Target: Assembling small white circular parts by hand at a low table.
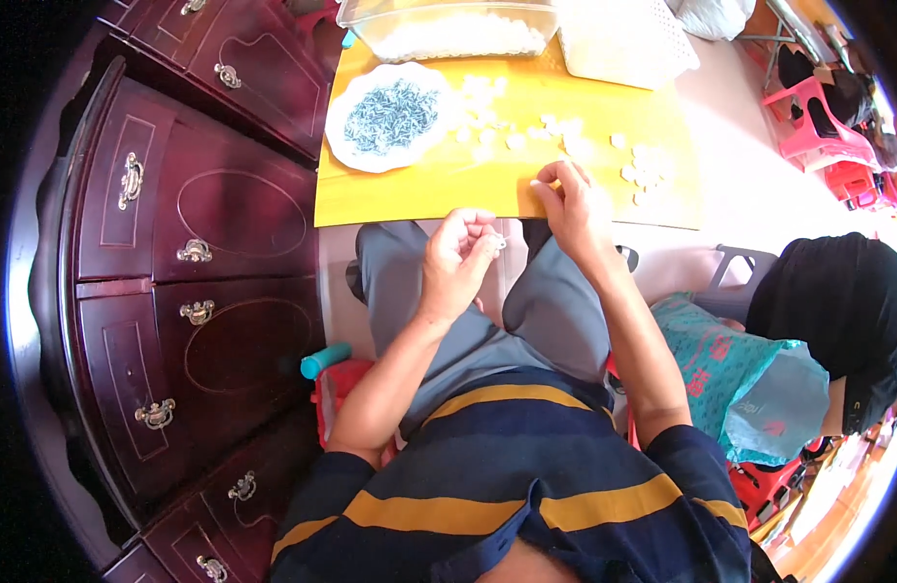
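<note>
My left hand [455, 260] is just off the table's near edge, above my lap. Its thumb and fingertips pinch a small whitish piece [500, 242] with a thin loop-like outline; the exact kind is too small to tell. To its right, my right hand [577, 209] hovers over the table edge with fingers curled in toward the thumb. Whatever may be between those fingertips cannot be made out. Small white pieces [516, 142] lie scattered on the yellow table [390, 201] beyond both hands. A white scalloped plate [338, 124] at the left holds a heap of small blue-grey pieces [391, 116].
A clear plastic bin [448, 19] of white bits and a white perforated basket [625, 44] stand at the table's far side. Dark wooden drawers [210, 223] close off my left. On my right are a turquoise bag [730, 374], a person in black [828, 321] and a pink stool [820, 131].
</note>
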`<state>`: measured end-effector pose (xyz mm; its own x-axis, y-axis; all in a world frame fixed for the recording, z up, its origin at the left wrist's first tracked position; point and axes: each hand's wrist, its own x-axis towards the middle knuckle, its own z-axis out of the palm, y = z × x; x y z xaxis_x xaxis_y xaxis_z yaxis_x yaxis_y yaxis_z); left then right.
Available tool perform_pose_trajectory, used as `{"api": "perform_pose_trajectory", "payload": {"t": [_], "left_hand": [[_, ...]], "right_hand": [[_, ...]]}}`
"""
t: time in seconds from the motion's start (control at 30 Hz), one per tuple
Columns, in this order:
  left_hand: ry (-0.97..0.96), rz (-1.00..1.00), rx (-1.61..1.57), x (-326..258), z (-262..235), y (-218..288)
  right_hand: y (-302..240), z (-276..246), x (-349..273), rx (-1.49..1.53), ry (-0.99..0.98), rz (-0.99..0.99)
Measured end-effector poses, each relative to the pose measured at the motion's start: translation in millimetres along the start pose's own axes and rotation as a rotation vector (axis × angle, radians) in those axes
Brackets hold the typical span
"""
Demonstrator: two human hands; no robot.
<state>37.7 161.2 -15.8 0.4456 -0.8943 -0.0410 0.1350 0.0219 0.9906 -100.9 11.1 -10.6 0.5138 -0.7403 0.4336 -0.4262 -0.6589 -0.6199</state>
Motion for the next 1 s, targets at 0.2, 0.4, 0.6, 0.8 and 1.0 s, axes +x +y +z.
{"api": "perform_pose_trajectory", "payload": {"t": [0.2, 0.4, 0.6, 0.8, 1.0], "left_hand": [[-0.032, 0.044, -0.003, 5.3, 7.8, 11.0], [-0.049, 0.088, -0.014, 0.6, 13.1, 13.2], [-0.041, 0.097, 0.032, -1.9, 15.5, 10.6], [-0.02, 0.087, 0.097, -1.7, 14.7, 7.4], [0.037, 0.102, 0.088, -1.1, 17.4, 4.5]], "right_hand": [[-25.3, -6.3, -35.5, 0.989, -0.097, 0.621], [-36.8, -9.6, -57.2, 1.187, -0.13, 0.733], [-36.7, -9.5, -61.6, 1.219, -0.099, 0.766], [-38.4, -8.6, -64.5, 1.219, -0.093, 0.745], [-34.4, -3.7, -68.5, 1.191, -0.101, 0.711]]}}
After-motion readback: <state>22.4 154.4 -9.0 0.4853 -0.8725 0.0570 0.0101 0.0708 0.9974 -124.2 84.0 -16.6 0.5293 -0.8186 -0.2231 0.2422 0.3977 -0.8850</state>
